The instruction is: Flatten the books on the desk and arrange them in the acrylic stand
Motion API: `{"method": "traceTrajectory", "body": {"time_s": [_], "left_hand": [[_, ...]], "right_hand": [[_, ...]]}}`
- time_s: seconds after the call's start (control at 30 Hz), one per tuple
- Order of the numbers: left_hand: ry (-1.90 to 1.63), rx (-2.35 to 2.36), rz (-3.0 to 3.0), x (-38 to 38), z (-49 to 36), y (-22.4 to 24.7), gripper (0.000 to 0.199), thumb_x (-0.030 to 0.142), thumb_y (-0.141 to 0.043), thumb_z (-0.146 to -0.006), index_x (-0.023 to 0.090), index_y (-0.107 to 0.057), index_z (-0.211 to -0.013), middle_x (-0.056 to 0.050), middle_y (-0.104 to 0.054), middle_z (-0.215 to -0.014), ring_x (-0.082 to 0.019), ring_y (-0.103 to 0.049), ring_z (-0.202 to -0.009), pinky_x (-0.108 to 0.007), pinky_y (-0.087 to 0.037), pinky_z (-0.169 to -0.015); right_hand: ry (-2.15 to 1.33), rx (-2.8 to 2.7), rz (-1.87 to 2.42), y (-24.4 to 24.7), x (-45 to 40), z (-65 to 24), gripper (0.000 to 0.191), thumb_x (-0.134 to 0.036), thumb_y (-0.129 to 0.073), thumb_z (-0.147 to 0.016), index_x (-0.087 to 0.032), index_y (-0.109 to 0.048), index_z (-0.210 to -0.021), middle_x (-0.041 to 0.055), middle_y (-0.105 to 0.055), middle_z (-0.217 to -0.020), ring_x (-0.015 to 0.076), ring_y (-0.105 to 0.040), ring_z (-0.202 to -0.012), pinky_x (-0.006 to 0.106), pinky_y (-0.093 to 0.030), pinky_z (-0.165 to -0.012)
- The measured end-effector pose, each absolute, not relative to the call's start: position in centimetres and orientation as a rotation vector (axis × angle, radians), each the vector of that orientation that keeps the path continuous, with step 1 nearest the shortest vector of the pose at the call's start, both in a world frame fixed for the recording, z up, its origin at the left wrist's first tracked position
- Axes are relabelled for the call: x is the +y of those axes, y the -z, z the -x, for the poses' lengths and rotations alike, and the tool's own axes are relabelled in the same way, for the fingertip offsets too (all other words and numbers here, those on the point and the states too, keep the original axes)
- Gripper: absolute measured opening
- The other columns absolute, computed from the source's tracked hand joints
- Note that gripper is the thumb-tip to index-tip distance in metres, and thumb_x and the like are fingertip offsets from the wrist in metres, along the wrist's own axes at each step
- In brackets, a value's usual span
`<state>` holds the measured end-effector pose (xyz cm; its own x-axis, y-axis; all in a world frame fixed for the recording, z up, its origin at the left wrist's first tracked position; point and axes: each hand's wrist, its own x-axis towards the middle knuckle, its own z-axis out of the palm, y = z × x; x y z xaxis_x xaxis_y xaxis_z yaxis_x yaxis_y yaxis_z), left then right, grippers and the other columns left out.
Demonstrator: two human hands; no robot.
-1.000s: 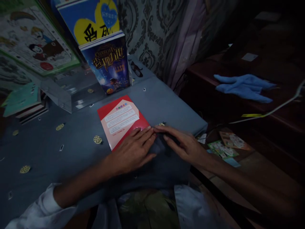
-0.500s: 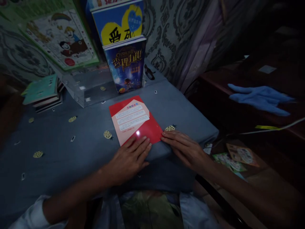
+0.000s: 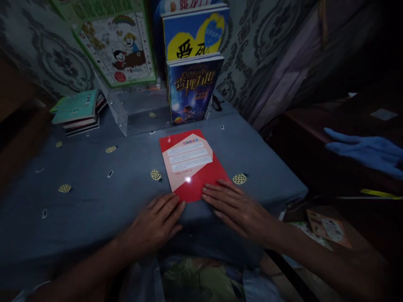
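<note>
A red book (image 3: 195, 163) with a pink panel and white text strips lies flat near the front edge of the cloth-covered table (image 3: 126, 184). My left hand (image 3: 160, 220) rests at its near left corner, fingers stretched out and fingertips touching the cover's edge. Across the near right part of the cover lies my right hand (image 3: 234, 207), its fingers extended and flat. Neither hand grips the book. Both palms face down.
Behind the book, a clear acrylic rack (image 3: 126, 113) holds a dark blue book (image 3: 193, 90) and a green picture book (image 3: 118, 50). Stacked books (image 3: 80, 111) sit at left, glasses (image 3: 217, 102) behind. A blue glove (image 3: 365, 151) lies at right; booklets (image 3: 329, 226) are on the floor.
My left hand has slid left off the middle of the cover to its near left corner. My right hand has moved from the right corner onto the cover. The view has shifted left.
</note>
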<state>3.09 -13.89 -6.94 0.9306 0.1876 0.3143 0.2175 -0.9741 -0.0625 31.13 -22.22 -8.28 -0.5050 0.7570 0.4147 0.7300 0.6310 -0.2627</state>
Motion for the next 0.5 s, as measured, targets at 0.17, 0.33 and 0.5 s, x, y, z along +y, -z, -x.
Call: {"method": "traceTrajectory", "body": {"time_s": [0.17,0.33,0.5], "left_hand": [[0.532,-0.358,3.0,-14.0,-3.3,7.0,0.036,0.03,-0.044,-0.104,0.006,-0.06,-0.126,-0.017,-0.071,-0.118,-0.027,-0.066,-0.114,-0.041,-0.056,-0.096],[0.555,-0.381,3.029,-13.9,-3.3,7.5,0.038,0.034,-0.045,-0.104,0.008,-0.059,-0.128,-0.016,-0.072,-0.117,-0.025,-0.066,-0.112,-0.04,-0.054,-0.097],[0.55,-0.416,3.066,-13.9,-3.2,7.2,0.041,0.036,-0.043,-0.105,0.009,-0.058,-0.131,-0.014,-0.072,-0.12,-0.024,-0.065,-0.116,-0.039,-0.052,-0.099]], "right_hand": [[-0.295,-2.565,1.057,7.0,-18.3,-28.2,0.045,-0.026,-0.041,-0.105,-0.012,-0.046,-0.148,0.0131,-0.055,-0.148,0.0204,-0.045,-0.142,0.045,-0.036,-0.121],[-0.388,-2.643,0.961,6.9,-12.9,-27.2,0.044,-0.028,-0.037,-0.107,-0.015,-0.046,-0.149,0.0113,-0.052,-0.151,0.0178,-0.038,-0.147,0.043,-0.028,-0.124],[-0.441,-2.643,0.932,7.7,-6.2,-27.6,0.046,-0.029,-0.033,-0.107,-0.013,-0.047,-0.148,0.0113,-0.047,-0.155,0.0181,-0.035,-0.148,0.042,-0.028,-0.124]]}}
